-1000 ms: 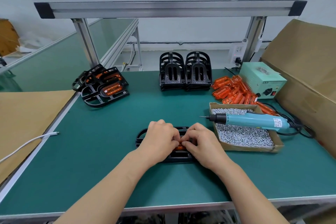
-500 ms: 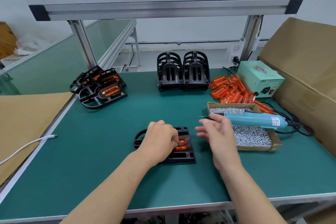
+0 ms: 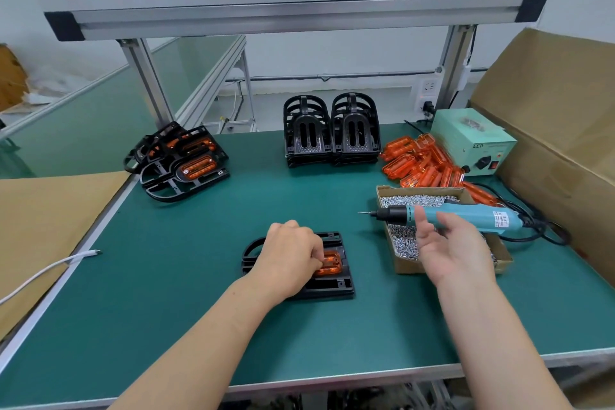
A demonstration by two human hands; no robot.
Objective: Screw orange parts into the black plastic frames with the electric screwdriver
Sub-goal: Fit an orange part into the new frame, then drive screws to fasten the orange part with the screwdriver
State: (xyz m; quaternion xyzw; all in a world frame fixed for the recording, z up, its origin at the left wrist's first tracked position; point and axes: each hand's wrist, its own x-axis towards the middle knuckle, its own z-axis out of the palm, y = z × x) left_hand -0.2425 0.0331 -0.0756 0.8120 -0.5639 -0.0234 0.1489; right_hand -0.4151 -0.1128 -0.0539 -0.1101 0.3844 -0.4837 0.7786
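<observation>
- The green tabletop [image 3: 199, 276] carries the black frame [image 3: 332, 288], which lies flat in front of me.
- A cardboard box of screws [image 3: 419, 190] sits just right of the frame.
- The electric screwdriver [image 3: 479, 216] lies across that box, its tip pointing back toward the frame's side.
- My right hand [image 3: 452, 250] hovers right of the frame, released, fingers spread, close to the screwdriver but not gripping it.
- My left hand [image 3: 289, 253] rests on the frame, fingers curled onto the orange part [image 3: 332, 265].
- The orange part sits inside the frame.
</observation>
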